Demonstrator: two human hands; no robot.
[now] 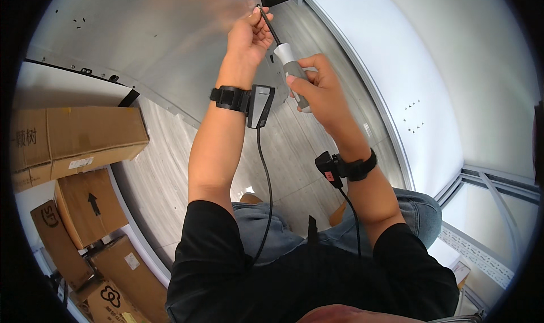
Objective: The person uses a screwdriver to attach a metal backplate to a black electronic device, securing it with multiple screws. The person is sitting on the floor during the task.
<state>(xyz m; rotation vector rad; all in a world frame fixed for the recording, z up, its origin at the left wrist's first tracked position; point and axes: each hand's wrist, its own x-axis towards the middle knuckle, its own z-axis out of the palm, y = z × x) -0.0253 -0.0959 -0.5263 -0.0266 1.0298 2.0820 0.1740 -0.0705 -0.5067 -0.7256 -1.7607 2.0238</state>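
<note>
My right hand [322, 88] is wrapped round the grey and white handle of a screwdriver [293, 73]. The dark shaft slants up and left to the right edge of a large grey metal panel [153, 39]. At the shaft's tip, my left hand [252, 33] is closed, thumb and fingers pinched together beside the metal. Whatever it pinches there is too small and covered to make out. Small holes and dark fasteners run along the panel's edges.
Cardboard boxes [79, 139] stand at the left, some on a white shelf. A long white panel with a metal rim [368, 45] curves along the right. Metal shelf framing [498, 187] is at the far right. Black cables [267, 181] run from both wrist-worn devices.
</note>
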